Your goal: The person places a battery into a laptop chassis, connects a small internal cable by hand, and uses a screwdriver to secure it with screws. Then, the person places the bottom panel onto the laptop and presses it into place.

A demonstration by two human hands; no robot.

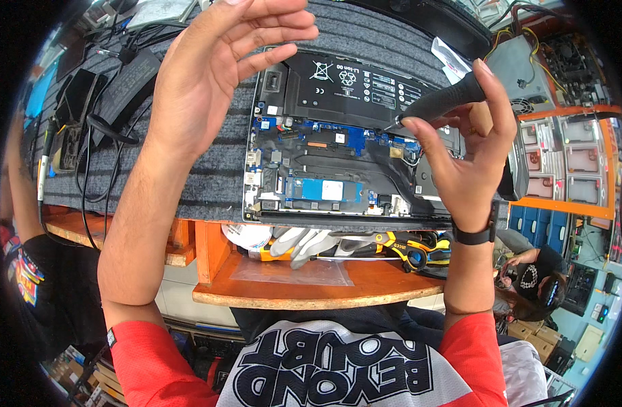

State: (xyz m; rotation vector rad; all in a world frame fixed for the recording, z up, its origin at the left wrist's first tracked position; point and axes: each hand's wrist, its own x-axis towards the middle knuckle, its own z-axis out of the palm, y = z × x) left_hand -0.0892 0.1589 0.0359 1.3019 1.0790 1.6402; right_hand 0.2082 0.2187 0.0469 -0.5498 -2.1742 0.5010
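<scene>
An opened laptop [358,163] lies on the grey ribbed mat, its inside facing up. Its black battery [331,88] is at the far side, and a blue circuboard strip [314,190] with a white label sits near the front edge. My right hand [470,156] grips a screwdriver [440,102] by its thick black handle, thumb low near the shaft. The screwdriver slants down left, its tip at the board just below the battery. My left hand [212,74] is raised beside the laptop's left side, fingers stretched out and holding nothing.
A black power adapter [131,88] and tangled cables lie on the left of the mat [209,183]. Below the bench edge, an orange shelf [311,292] holds grey gloves [307,244] and yellow-black tools [409,251]. Other people are at the far left and lower right.
</scene>
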